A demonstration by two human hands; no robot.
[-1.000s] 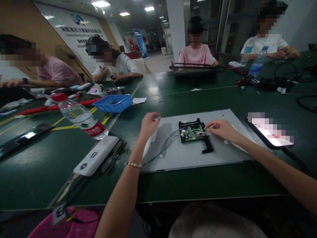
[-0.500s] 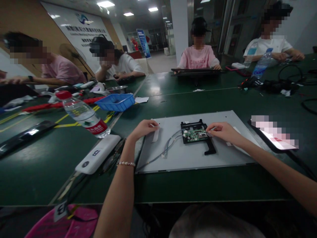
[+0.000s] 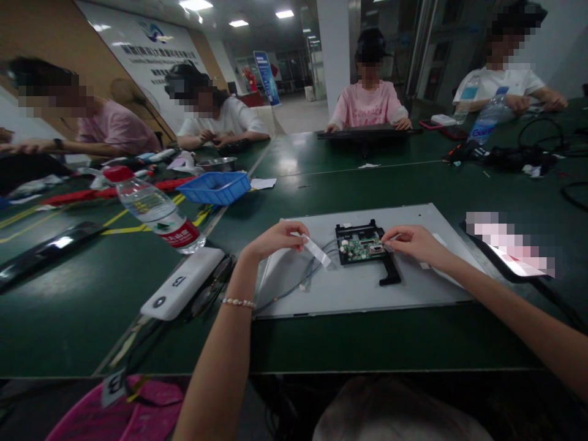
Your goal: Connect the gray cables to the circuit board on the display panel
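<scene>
The left hand (image 3: pixel 279 239) pinches a white strip (image 3: pixel 316 251) above a panel (image 3: pixel 367 297).

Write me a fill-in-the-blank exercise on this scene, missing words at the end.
1. The left hand holds a narrow, flat strip coloured ____.
2. The right hand is at the edge of a rectangular green circuit board set on an angular bracket coloured ____.
3. The pale beaded bracelet circles the wrist on the person's ____ side.
4. The clear plastic bottle has a cap coloured ____.
Missing words: white; black; left; red.
</scene>
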